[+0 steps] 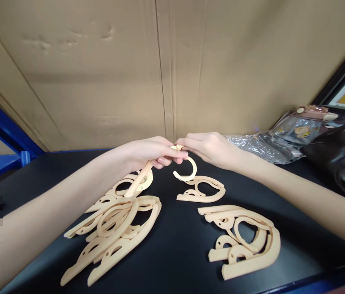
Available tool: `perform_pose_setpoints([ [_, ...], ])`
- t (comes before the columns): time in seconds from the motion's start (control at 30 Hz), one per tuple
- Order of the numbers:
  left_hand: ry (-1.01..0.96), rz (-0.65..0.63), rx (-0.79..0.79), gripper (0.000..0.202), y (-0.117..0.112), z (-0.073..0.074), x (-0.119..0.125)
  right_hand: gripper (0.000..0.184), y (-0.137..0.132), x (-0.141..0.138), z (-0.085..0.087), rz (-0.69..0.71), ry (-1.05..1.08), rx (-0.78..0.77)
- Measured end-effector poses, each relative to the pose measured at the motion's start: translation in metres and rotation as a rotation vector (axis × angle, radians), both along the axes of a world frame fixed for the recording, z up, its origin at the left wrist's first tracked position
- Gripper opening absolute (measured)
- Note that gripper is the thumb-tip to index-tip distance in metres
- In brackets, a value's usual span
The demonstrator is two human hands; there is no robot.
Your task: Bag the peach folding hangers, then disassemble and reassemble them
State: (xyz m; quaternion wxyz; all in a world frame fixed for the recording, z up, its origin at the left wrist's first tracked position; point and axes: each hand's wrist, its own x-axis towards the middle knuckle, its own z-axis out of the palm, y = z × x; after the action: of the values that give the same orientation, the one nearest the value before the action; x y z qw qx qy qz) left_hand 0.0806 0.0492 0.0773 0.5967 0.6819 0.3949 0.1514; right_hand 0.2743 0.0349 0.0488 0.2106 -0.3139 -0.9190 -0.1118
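A beige folding clothes hanger [195, 168] is held up over the table by both hands. My left hand [148, 152] is closed around its middle, thumb on top, and one arm of the hanger slants down to the left below the palm. With the fingertips pinched together, my right hand [213, 149] grips the hanger's top joint. The curved hook hangs down between the hands. Below the left hand lies an overlapping pile of folded hangers [149, 222]. A folded hanger [218, 196] rests under the hook, and a small stack of hangers [275, 249] sits nearer on the right.
The black tabletop [178, 253] carries everything. A cardboard wall [105, 81] stands right behind it. At the back right are crumpled clear plastic [252, 147], a clear bag with printed pictures [301, 128] and a dark leather-like bag [337, 151]. A blue metal frame [4, 122] stands left.
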Motion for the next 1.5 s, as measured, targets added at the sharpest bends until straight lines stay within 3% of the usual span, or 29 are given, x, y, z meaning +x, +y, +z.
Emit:
perform_pose_setpoints([
  [0.13, 0.034, 0.083, 0.068, 0.019, 0.004, -0.005, 0.000, 0.031, 0.013, 0.003, -0.005, 0.108, 0.253, -0.330],
  [0.2, 0.066, 0.164, 0.191, 0.017, 0.005, -0.008, 0.002, 0.033, 0.028, 0.008, -0.007, 0.037, 0.463, -0.544],
  [0.27, 0.099, 0.199, 0.281, 0.020, 0.004, -0.009, 0.004, 0.037, 0.048, 0.020, -0.010, -0.120, 0.651, -0.683],
  [0.33, 0.076, 0.200, 0.298, 0.027, 0.001, -0.008, 0.006, 0.030, 0.068, 0.036, -0.015, -0.363, 0.635, -0.621],
  [0.37, 0.045, 0.208, 0.293, 0.031, -0.001, -0.008, 0.007, 0.025, 0.077, 0.045, -0.019, -0.418, 0.617, -0.586],
  [0.5, -0.153, 0.231, 0.329, 0.041, -0.006, -0.007, 0.012, 0.010, 0.086, 0.059, -0.036, -0.465, 0.600, -0.494],
  [0.57, -0.264, 0.188, 0.379, 0.036, -0.005, -0.008, 0.015, 0.013, 0.074, 0.046, -0.039, -0.434, 0.612, -0.474],
  [0.63, -0.352, 0.141, 0.428, 0.029, -0.003, -0.009, 0.018, 0.030, 0.053, 0.025, -0.037, -0.348, 0.632, -0.512],
  [0.67, -0.385, 0.123, 0.448, 0.025, -0.003, -0.009, 0.020, 0.045, 0.041, 0.013, -0.033, -0.268, 0.649, -0.577],
  [0.7, -0.413, 0.113, 0.465, 0.021, -0.002, -0.008, 0.020, 0.056, 0.028, 0.002, -0.028, -0.098, 0.719, -0.745],
  [0.77, -0.453, 0.117, 0.484, 0.011, -0.002, -0.008, 0.021, 0.064, 0.003, -0.015, -0.017, 0.116, 0.785, -0.972],
  [0.83, -0.485, 0.161, 0.483, 0.009, -0.003, -0.007, 0.019, 0.050, -0.014, -0.022, -0.006, 0.094, 0.847, -0.897],
  [0.93, -0.492, 0.195, 0.432, 0.029, -0.004, -0.007, 0.013, 0.036, -0.024, -0.016, 0.007, 0.016, 0.758, -0.622],
  [1.0, -0.456, 0.187, 0.411, 0.033, -0.004, -0.008, 0.008, 0.034, -0.022, -0.006, 0.015, 0.000, 0.668, -0.431],
  [1.1, -0.377, 0.188, 0.444, 0.014, -0.004, -0.008, 0.000, 0.031, -0.015, 0.006, 0.024, -0.065, 0.598, -0.248],
  [1.17, -0.318, 0.187, 0.464, 0.018, -0.005, -0.007, -0.004, 0.025, -0.012, 0.009, 0.027, -0.124, 0.563, -0.144],
  [1.33, -0.225, 0.164, 0.502, 0.019, -0.014, 0.001, 0.000, 0.032, -0.011, 0.007, 0.027, -0.325, 0.257, 0.308],
  [1.4, -0.227, 0.160, 0.484, 0.019, -0.019, 0.003, 0.001, 0.037, -0.008, 0.007, 0.027, -0.333, 0.166, 0.360],
  [1.5, -0.241, 0.110, 0.445, 0.020, -0.020, 0.004, 0.001, 0.040, 0.000, 0.013, 0.027, -0.160, 0.149, 0.255],
])
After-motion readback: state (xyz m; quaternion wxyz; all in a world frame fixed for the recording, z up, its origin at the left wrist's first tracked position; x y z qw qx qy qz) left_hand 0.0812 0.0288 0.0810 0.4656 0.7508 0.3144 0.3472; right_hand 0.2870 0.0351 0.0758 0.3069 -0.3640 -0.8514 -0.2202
